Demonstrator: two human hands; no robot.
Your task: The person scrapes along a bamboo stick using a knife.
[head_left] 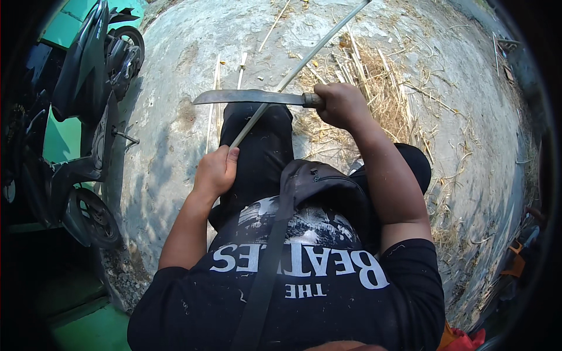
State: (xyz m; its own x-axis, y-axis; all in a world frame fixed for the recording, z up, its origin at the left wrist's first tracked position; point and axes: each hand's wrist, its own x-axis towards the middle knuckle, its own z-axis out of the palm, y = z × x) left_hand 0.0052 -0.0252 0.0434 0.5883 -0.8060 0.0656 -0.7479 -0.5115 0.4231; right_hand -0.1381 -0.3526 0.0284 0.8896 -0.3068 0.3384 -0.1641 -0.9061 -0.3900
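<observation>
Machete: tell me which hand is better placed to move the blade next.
Probably the right hand: it grips the machete by its handle. The left hand grips the pale stick below where the machete crosses it.

Machete: grey, wood-handled, near level, upper centre. Pale slender stick: straight, slants from top edge down-left to centre, crossing behind machete.

An outdoor yard in bright sunlight, with dappled shadows falling on rough, pale grey ground. Along the left edge, at least one dark motorbike stands beside bright green surfaces. Toward the upper right, a heap of straw-coloured shavings and scattered thin strips suggests an open-air work spot.
</observation>
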